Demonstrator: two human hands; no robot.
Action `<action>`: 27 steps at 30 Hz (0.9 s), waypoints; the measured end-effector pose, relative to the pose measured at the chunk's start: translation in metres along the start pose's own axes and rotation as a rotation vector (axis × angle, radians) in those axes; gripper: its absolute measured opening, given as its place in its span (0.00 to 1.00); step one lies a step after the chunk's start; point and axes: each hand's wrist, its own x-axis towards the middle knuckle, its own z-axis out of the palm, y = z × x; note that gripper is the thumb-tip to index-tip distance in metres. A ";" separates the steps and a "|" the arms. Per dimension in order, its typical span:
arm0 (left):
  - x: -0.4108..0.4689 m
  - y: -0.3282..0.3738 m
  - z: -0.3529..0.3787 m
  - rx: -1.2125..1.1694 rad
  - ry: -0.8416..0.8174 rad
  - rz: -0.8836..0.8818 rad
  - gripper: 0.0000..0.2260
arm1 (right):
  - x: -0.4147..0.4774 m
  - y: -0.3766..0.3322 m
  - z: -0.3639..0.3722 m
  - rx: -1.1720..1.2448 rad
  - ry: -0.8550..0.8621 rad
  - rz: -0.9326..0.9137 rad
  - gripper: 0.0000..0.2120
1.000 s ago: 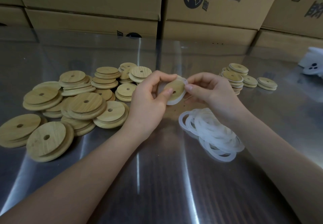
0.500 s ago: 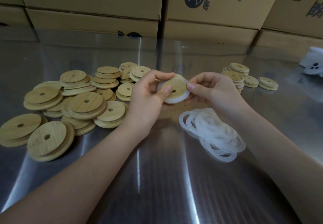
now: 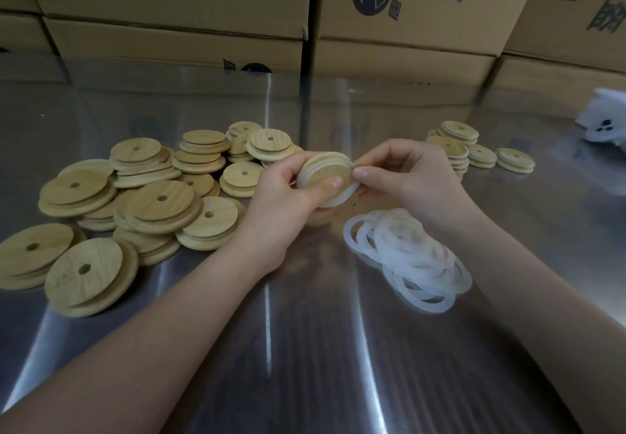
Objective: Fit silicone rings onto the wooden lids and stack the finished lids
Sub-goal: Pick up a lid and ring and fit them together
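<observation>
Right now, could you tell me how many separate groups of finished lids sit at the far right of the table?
3: a taller stack nearest the hands, a low one beside it, and another farthest right. Lids behind may be hidden.

the cardboard boxes (image 3: pixel 406 10) stacked behind the table carry a dark round logo with a slanted z-like mark and large chinese characters beside it; the characters are cut off and tilted, so none can be read with certainty

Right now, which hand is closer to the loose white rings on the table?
Right. The right hand is just above and behind the ring pile; the left hand, gripping the lid, sits further off to the pile's left.
</observation>
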 end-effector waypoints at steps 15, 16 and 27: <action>0.000 -0.002 0.002 0.211 0.186 0.192 0.13 | -0.004 0.009 0.014 -0.327 0.108 -0.310 0.05; -0.001 -0.002 0.002 0.236 0.183 0.205 0.13 | -0.004 0.010 0.015 -0.361 0.113 -0.362 0.04; 0.000 0.002 0.003 0.339 0.232 0.277 0.08 | -0.004 0.007 0.019 -0.515 0.139 -0.624 0.02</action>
